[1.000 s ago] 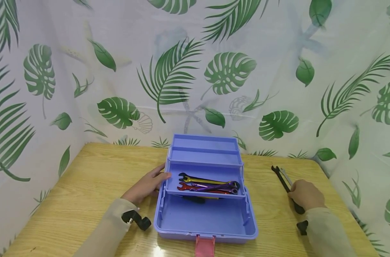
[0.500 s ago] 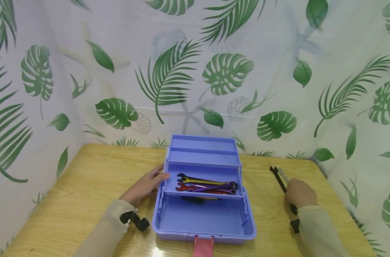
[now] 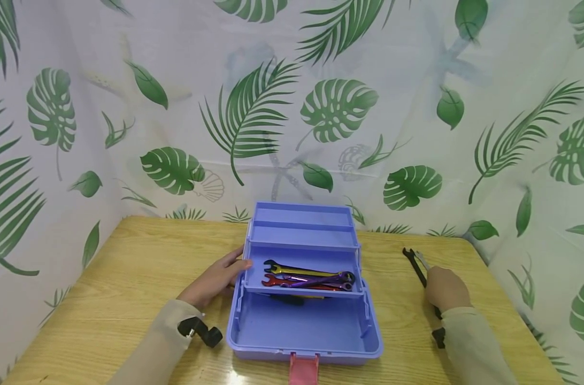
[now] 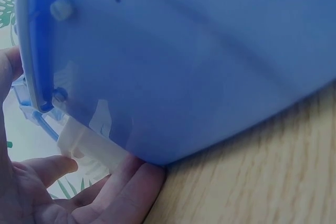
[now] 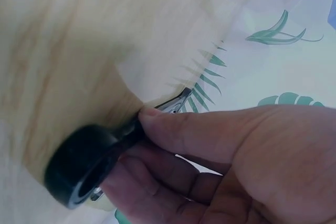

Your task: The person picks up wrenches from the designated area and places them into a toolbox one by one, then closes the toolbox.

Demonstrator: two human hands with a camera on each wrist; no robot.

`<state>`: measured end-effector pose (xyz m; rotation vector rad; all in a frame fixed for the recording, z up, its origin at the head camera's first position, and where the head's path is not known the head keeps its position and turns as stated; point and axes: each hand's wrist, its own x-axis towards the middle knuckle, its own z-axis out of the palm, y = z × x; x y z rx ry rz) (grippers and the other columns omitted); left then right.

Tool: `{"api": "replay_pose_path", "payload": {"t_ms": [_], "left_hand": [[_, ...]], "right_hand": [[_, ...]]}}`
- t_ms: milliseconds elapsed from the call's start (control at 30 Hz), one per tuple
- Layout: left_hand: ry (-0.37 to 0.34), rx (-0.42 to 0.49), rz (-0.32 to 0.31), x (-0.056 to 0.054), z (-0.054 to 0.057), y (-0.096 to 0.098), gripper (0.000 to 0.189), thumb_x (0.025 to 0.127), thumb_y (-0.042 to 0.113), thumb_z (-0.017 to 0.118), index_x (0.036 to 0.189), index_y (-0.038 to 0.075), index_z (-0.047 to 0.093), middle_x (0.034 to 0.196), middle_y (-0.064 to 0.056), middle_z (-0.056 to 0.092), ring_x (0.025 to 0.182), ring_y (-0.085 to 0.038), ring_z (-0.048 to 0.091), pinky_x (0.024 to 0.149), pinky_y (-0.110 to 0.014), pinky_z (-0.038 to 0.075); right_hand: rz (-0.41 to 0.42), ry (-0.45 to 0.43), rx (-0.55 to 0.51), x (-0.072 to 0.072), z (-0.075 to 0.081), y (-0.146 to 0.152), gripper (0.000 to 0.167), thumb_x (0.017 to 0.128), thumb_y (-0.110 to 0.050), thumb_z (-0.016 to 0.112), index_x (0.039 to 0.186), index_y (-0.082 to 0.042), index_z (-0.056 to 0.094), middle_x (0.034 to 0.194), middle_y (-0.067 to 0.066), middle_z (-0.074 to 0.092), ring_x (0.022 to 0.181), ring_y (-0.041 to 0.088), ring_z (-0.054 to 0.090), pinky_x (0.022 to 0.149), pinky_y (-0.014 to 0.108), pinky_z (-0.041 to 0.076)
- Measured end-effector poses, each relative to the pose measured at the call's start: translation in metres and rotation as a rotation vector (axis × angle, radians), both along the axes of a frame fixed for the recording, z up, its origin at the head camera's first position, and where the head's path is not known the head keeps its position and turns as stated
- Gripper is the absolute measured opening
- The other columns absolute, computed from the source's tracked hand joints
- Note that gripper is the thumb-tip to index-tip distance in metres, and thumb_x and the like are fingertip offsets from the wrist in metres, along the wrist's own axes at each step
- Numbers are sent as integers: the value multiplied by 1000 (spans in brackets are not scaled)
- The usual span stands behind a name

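A blue-purple toolbox (image 3: pixel 302 323) stands with its stepped trays raised; several yellow, red and purple wrenches (image 3: pixel 316 278) lie in the lowest tray. My left hand (image 3: pixel 217 278) holds the toolbox's left side, thumb on the tray rim and fingers against the wall; in the left wrist view its fingertips meet the blue side near the tabletop. To the right, my right hand (image 3: pixel 448 289) pinches a black wrench (image 3: pixel 418 271) between thumb and fingers, close over the table. Its ring end (image 5: pixel 76 163) shows in the right wrist view. Beside it lies a silver wrench (image 3: pixel 422 260), mostly hidden by the hand.
A red latch (image 3: pixel 304 369) hangs from the toolbox front. Black-handled tools (image 3: pixel 287 299) lie partly hidden beneath the wrench tray. The wooden table (image 3: pixel 157 251) meets a leaf-patterned curtain (image 3: pixel 292 128) at the back and sides.
My right hand has moved slightly left over the black wrench and now covers more of its ring end. My left hand stays on the toolbox. The head view has shifted slightly.
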<state>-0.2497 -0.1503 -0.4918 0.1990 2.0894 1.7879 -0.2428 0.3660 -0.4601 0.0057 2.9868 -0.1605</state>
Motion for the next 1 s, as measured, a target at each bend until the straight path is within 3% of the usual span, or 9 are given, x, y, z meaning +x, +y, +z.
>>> {"api": "replay_pose_path", "payload": {"t_ms": [233,500,700,867,1000], "left_hand": [[-3,10,0,-1,-1,-3,82,101,53,60,167,23,21,132,-20,68,106,-29,73,86,-47,62],[-13,17,5,0,-1,-4,82,101,52,61,167,23,21,130,-20,69,104,-30,73,87,-47,61],[-14,6,11,1,-1,-3,82,101,53,61,166,23,22,130,-19,69,104,-29,73,90,-47,61],[-18,17,9,0,-1,-1,82,100,53,62,166,24,22,131,-18,69,105,-29,73,90,-47,60],[-13,22,3,-2,-2,-1,82,101,52,62,167,24,21,131,-19,68,105,-30,73,89,-47,61]], "right_hand": [[12,6,-9,-3,-3,-1,21,95,7,50,79,6,62,72,15,62,63,26,53,57,41,48],[44,39,-159,-8,-13,-22,15,96,-7,68,84,1,67,76,8,65,65,21,55,60,39,49],[46,64,-141,-15,-13,-38,18,94,-6,69,78,0,66,71,7,64,63,21,54,61,41,49],[10,37,-153,-6,-6,-36,23,95,-15,69,91,7,67,83,15,68,70,25,58,65,45,53],[-40,-33,-167,9,-2,-34,32,93,-25,71,82,3,61,75,10,60,65,22,51,60,37,44]]}}
